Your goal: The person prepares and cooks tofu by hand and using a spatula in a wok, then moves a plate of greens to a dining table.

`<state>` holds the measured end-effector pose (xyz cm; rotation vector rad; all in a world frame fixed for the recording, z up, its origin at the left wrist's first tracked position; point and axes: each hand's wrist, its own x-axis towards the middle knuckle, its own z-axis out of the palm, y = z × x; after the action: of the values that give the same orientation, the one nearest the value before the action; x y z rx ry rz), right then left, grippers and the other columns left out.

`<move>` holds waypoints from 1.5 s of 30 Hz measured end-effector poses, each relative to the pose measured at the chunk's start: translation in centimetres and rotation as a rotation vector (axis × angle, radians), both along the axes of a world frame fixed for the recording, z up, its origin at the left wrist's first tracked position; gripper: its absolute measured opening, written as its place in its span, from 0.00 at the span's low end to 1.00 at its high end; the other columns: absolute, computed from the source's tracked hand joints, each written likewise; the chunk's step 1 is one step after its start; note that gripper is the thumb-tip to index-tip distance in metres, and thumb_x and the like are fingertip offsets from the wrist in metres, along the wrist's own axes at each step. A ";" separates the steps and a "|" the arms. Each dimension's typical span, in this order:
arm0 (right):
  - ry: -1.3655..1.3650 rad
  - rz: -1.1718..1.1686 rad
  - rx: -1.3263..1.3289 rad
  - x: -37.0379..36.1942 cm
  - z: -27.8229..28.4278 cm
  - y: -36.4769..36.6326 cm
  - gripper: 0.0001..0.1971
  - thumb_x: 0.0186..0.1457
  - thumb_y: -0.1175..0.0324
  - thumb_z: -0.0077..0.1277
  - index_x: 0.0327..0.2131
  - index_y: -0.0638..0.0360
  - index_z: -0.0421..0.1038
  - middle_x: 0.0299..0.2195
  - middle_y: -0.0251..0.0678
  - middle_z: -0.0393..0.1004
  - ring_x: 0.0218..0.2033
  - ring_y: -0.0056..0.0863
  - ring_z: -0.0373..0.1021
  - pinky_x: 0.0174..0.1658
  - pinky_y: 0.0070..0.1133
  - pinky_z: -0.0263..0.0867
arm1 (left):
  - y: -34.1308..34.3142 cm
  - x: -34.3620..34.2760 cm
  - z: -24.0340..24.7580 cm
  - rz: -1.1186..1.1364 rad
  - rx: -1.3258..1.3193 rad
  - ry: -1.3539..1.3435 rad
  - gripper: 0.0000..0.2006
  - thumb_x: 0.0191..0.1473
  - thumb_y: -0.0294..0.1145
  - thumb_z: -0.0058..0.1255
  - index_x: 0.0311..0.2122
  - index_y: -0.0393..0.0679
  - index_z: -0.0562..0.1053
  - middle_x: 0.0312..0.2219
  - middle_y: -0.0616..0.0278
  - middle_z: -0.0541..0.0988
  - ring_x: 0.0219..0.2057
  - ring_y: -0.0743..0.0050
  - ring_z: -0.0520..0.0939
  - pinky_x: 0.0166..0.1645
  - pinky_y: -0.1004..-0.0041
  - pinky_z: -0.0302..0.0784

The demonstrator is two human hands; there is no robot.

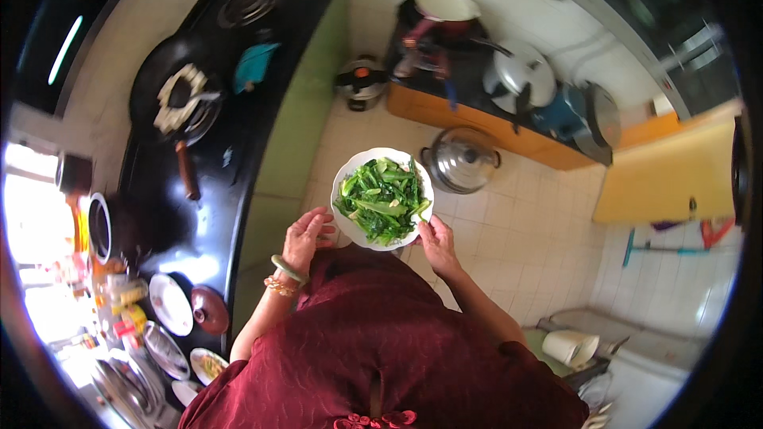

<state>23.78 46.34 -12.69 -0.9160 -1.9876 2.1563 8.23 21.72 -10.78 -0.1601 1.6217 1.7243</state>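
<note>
Carrying is the step in hand: the left hand (306, 236) and the right hand (436, 240) each have fingers clamped on the rim of a white plate (347, 168) heaped with cooked greens (381, 199), held level between them over the tiled floor (509, 222). Beyond the fingertips a lidded steel pot (461, 160) stands on the floor, while the black stove counter (230, 151) lies out past the left fingers. Judged from this, the next move calls for a steady, level grip on both sides and a bare surface to set the plate on.

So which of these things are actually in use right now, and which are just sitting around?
In use:
- white plate of cooked green vegetables
- left hand and right hand, gripping the plate's edges

Lying about:
- lidded steel pot on the floor
- wok on the black counter
- pressure cooker
- brown lid
</note>
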 end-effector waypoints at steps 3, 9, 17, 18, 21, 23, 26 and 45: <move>0.067 -0.168 0.000 6.0 0.9 4.9 0.12 0.64 0.69 0.40 0.43 0.69 0.68 0.32 0.36 0.74 0.29 0.22 0.72 0.33 0.21 0.73 | 9.5 2.4 0.9 -0.190 0.075 -0.056 0.18 0.64 0.37 0.42 0.54 0.38 0.70 0.41 0.60 0.79 0.38 0.72 0.81 0.37 0.74 0.79; 0.120 -0.531 -0.028 17.2 1.6 14.2 0.12 0.62 0.71 0.40 0.42 0.70 0.69 0.34 0.40 0.75 0.31 0.25 0.74 0.32 0.24 0.75 | 26.4 8.3 1.6 -0.526 0.166 -0.055 0.17 0.63 0.36 0.42 0.53 0.38 0.70 0.40 0.60 0.80 0.37 0.72 0.81 0.39 0.75 0.79; 0.038 -0.875 -0.083 30.6 3.7 22.9 0.13 0.63 0.67 0.41 0.42 0.70 0.67 0.35 0.40 0.75 0.31 0.26 0.74 0.36 0.26 0.76 | 44.9 17.2 1.0 -0.965 0.151 -0.086 0.16 0.62 0.33 0.44 0.54 0.42 0.70 0.37 0.68 0.80 0.34 0.81 0.81 0.36 0.78 0.78; 0.057 -0.916 -0.098 32.4 3.6 24.0 0.14 0.63 0.67 0.41 0.43 0.69 0.67 0.36 0.40 0.75 0.31 0.27 0.74 0.36 0.26 0.76 | 47.1 19.2 0.9 -0.960 0.165 -0.089 0.16 0.61 0.32 0.45 0.53 0.40 0.71 0.35 0.67 0.80 0.32 0.82 0.80 0.35 0.80 0.77; 0.083 -1.068 -0.117 36.0 5.0 27.5 0.15 0.64 0.66 0.41 0.48 0.68 0.66 0.38 0.41 0.76 0.33 0.29 0.75 0.37 0.26 0.75 | 54.9 22.9 1.9 -1.142 0.136 0.006 0.16 0.61 0.32 0.45 0.51 0.38 0.72 0.34 0.65 0.79 0.31 0.82 0.79 0.35 0.80 0.77; 0.033 -1.150 -0.070 38.6 6.2 30.5 0.15 0.64 0.66 0.40 0.48 0.68 0.66 0.38 0.40 0.76 0.34 0.29 0.75 0.37 0.26 0.75 | 60.4 25.4 1.6 -1.258 0.216 -0.025 0.17 0.60 0.33 0.46 0.53 0.39 0.72 0.35 0.64 0.78 0.31 0.81 0.78 0.34 0.79 0.77; 0.091 -1.279 -0.014 45.4 7.5 33.3 0.15 0.64 0.68 0.41 0.49 0.68 0.66 0.40 0.41 0.76 0.35 0.29 0.76 0.37 0.26 0.76 | 66.6 32.9 4.2 -1.425 0.225 0.035 0.15 0.60 0.32 0.47 0.50 0.37 0.72 0.33 0.65 0.76 0.32 0.78 0.79 0.35 0.75 0.80; 0.097 -1.169 0.030 63.5 8.5 79.2 0.14 0.64 0.69 0.36 0.45 0.69 0.67 0.34 0.40 0.76 0.30 0.26 0.74 0.34 0.24 0.76 | 108.8 51.4 4.3 -1.232 0.235 -0.059 0.16 0.62 0.29 0.44 0.54 0.38 0.70 0.37 0.64 0.80 0.33 0.79 0.80 0.35 0.78 0.79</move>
<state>87.23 125.51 -4.18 -1.4152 -0.9458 1.4081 59.67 130.51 -6.47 0.7464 1.0278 0.8782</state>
